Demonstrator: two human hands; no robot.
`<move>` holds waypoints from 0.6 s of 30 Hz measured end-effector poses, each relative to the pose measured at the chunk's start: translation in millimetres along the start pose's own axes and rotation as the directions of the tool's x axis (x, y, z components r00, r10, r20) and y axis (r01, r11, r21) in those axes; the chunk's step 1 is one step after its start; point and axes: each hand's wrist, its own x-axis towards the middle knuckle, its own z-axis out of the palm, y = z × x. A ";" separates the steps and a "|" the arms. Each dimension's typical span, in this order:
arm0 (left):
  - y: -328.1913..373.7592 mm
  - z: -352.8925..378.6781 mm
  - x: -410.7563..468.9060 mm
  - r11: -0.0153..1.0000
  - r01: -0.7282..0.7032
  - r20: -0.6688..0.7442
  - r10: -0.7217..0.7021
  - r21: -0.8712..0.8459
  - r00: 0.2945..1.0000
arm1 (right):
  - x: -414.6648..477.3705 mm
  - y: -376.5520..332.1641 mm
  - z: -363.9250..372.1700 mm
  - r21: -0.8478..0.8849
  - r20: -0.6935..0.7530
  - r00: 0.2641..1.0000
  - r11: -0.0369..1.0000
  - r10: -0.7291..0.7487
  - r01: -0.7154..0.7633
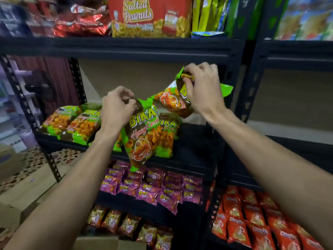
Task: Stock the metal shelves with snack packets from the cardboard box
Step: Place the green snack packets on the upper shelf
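Note:
My left hand (117, 108) pinches the top edge of a green and brown Bika Honey Crab packet (142, 136), which hangs upright in front of the middle black metal shelf (194, 152). My right hand (201, 87) grips the top of a second Bika packet (171, 101), held higher and tilted over the same shelf. Another Bika packet (167, 136) stands on the shelf behind the left one, and more Bika packets (72, 123) lie at the shelf's left end. A cardboard box (100, 243) shows partly at the bottom edge.
The upper shelf (126, 47) carries a Salted Peanuts box (149, 17) and red foil packets (81, 22). Below are purple packets (153, 188), gold packets (126, 224) and, on the right rack, red packets (252, 217). Cardboard boxes (23, 192) sit on the floor at left.

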 end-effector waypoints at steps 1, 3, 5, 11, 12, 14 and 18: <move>-7.8 5.2 13.1 1.000 0.011 0.023 -0.011 -0.019 1.000 | 11.7 2.5 13.1 -0.065 0.046 0.999 0.998 0.003 0.000; -19.5 13.2 35.4 0.999 0.026 0.050 -0.024 -0.039 0.998 | 27.6 2.7 34.8 -0.236 0.133 0.991 0.971 0.002 0.030; -30.9 19.3 60.2 0.996 0.045 0.095 -0.038 -0.079 0.995 | 35.0 -1.5 58.1 -0.354 0.225 0.974 0.934 0.040 0.043; -47.9 29.6 103.5 0.969 0.172 0.232 -0.129 -0.178 0.964 | 57.8 14.8 94.5 -0.482 0.404 0.843 0.866 0.355 -0.134; -49.6 32.4 104.8 0.958 0.188 0.263 -0.128 -0.219 0.956 | 61.4 20.7 96.1 -0.500 0.441 0.804 0.853 0.398 -0.149; -53.3 39.3 108.8 0.934 0.213 0.319 -0.117 -0.286 0.940 | 65.1 32.1 102.1 -0.544 0.517 0.726 0.829 0.454 -0.131; -56.2 53.7 114.6 0.897 0.268 0.430 -0.099 -0.352 0.897 | 44.1 60.7 131.1 -0.599 0.585 0.585 0.785 0.562 -0.154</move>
